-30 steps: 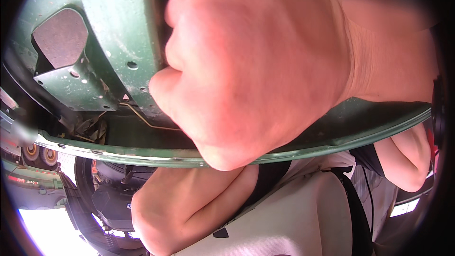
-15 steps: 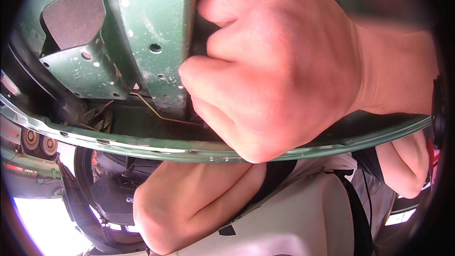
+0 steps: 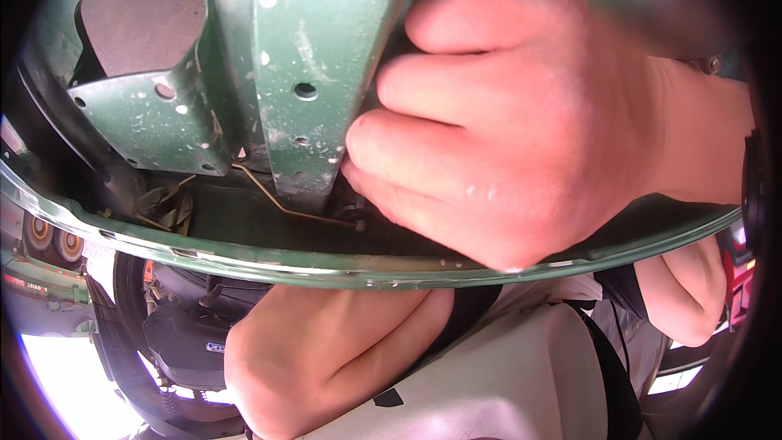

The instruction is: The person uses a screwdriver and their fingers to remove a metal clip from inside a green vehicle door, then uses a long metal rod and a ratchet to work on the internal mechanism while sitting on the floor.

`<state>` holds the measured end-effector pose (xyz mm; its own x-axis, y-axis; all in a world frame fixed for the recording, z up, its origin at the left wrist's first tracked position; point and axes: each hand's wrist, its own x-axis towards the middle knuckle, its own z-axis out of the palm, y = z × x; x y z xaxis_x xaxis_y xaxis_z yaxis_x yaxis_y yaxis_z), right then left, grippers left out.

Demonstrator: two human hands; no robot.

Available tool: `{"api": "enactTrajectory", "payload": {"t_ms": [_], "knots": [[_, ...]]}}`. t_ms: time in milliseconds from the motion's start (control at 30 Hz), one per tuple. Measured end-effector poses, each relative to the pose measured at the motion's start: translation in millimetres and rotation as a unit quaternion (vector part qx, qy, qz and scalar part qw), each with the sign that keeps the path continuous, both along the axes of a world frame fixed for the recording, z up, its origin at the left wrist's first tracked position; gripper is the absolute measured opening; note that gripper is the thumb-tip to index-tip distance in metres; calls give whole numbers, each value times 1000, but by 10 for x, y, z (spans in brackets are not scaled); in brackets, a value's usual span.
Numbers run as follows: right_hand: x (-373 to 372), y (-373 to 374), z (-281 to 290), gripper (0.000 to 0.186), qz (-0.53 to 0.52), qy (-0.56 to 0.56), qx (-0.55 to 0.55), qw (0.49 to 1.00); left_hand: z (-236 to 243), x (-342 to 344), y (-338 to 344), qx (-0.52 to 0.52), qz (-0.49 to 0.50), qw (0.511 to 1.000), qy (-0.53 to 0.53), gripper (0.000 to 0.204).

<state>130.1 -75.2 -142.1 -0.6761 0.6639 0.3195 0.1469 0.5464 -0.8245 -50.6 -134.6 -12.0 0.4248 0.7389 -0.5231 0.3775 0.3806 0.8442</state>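
The end of the tan rod (image 3: 283, 210) is now exposed at 8 o'clock from our right hand (image 3: 497, 126), clearing our sightline; fingers (image 3: 428, 85) curl, contents we cannot tell.

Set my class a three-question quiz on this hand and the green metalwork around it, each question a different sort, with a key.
1. Where do the two background wheels show? A) left side; B) top centre; C) right side.
2. True or false: the right hand has its fingers curled.
3. In the picture, which lies nearer that hand: the thin bent rod or the large opening in the green metalwork?

Key: 1. A; 2. True; 3. The thin bent rod.
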Motion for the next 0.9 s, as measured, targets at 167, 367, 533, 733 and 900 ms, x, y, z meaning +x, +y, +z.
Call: {"api": "enactTrajectory", "payload": {"t_ms": [167, 367, 533, 733, 900], "knots": [[2, 123, 41, 14, 96, -27, 68, 993, 39, -61, 23, 39, 29, 999, 19, 33], [209, 447, 248, 14, 330, -135, 89, 930, 221, -81, -74, 104, -103, 987, 65, 40], [283, 417, 204, 17, 425, -114, 28, 898, 197, -108, 47, 60, -133, 988, 39, 42], [38, 382, 178, 14, 131, -29, 56, 989, 133, -124, -71, 106, -87, 990, 17, 40], [62, 335, 190, 12, 104, -95, 40, 989, 141, -33, -7, 60, -83, 995, 9, 40]]}}
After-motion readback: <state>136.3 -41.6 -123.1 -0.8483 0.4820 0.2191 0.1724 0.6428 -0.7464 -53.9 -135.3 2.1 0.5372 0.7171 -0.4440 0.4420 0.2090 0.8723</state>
